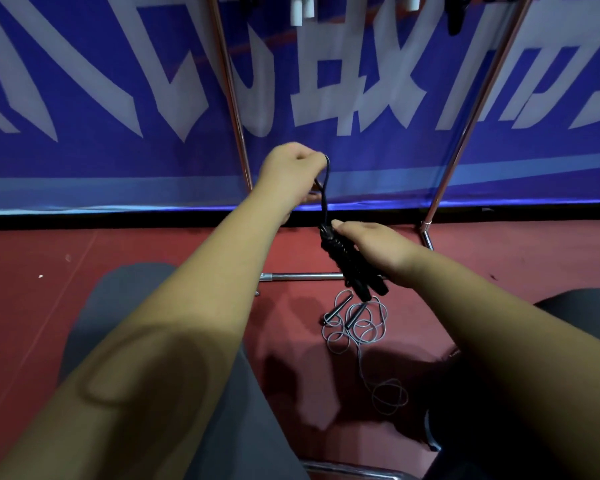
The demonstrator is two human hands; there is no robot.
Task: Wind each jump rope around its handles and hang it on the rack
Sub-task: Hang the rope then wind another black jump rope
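While the black jump rope point(347, 258) is nearly wound, both hands hold it.
Above, the left hand point(291, 168) pinches its loop point(326, 188) in its fingers point(309, 156); below, right hand point(371, 244) fingers clasp the slanting handles point(364, 275).

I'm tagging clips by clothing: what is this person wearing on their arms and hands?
No sleeves, gloves or watch show. The left forearm and right forearm are bare down to the left hand and right hand. The left forearm carries a faint oval ring-shaped mark.

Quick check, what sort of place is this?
Probably a sports hall: red court flooring, a blue banner barrier with big white characters, and a metal rack hung with jump rope handles.
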